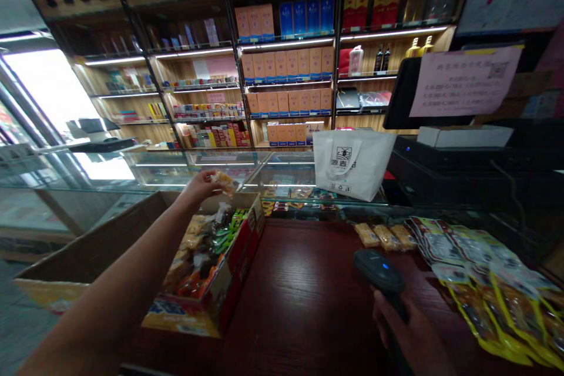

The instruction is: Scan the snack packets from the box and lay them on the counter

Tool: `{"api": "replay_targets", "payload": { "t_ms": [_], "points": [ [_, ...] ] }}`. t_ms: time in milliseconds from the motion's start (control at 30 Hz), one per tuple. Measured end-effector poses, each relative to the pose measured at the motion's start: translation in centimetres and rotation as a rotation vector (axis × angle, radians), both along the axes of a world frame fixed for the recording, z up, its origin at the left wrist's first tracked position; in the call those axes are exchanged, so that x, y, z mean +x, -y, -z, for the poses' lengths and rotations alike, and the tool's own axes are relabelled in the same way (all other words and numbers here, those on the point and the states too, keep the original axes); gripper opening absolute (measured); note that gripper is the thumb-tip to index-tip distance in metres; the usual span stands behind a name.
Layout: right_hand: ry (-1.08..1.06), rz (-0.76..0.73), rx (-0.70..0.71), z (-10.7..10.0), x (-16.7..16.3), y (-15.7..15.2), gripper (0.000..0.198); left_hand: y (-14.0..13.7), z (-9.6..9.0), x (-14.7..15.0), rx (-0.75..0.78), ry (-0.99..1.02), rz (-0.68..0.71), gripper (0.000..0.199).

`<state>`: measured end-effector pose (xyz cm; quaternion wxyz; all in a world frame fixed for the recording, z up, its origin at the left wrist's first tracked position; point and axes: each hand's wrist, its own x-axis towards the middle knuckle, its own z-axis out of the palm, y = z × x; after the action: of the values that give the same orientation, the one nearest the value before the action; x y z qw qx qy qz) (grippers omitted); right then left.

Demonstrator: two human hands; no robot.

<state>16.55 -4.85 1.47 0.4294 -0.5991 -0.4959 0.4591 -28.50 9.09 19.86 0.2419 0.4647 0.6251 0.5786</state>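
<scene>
My left hand (pixel 202 187) is closed on a small clear-wrapped snack pack (pixel 225 183), pale yellow inside, held above the far end of an open cardboard box (pixel 229 288). Inside that box lie more pale wrapped snacks (pixel 190 235), green packets (pixel 231 229) and orange-red packets (pixel 196 283). Lower right, my right hand (pixel 403 323) grips the handle of a black barcode scanner (pixel 379 270) with a blue light on its head. Three wrapped snack packs (pixel 386 237) lie in a row on the dark wooden counter (pixel 295 282) beyond the scanner.
Bagged foods with yellow edges (pixel 493 299) are spread along the counter's right. A white paper bag (pixel 352 164) stands on the glass display case (pixel 282 176). Behind it, a monitor (pixel 403 94) carries a pink notice (pixel 462 82). Lit shelves (pixel 286 41) of boxes and bottles line the wall.
</scene>
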Motion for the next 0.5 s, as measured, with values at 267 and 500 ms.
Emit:
{"api": "replay_targets", "payload": {
  "t_ms": [267,500],
  "points": [
    [-0.220,-0.039,0.150,-2.0,-1.3,-1.1,0.060,9.2,4.9,16.6,-0.069,0.457,0.497,0.062],
    [-0.206,0.056,0.152,-2.9,-0.9,-0.7,0.055,12.0,11.5,23.5,-0.191,0.590,0.526,0.072]
  ]
}}
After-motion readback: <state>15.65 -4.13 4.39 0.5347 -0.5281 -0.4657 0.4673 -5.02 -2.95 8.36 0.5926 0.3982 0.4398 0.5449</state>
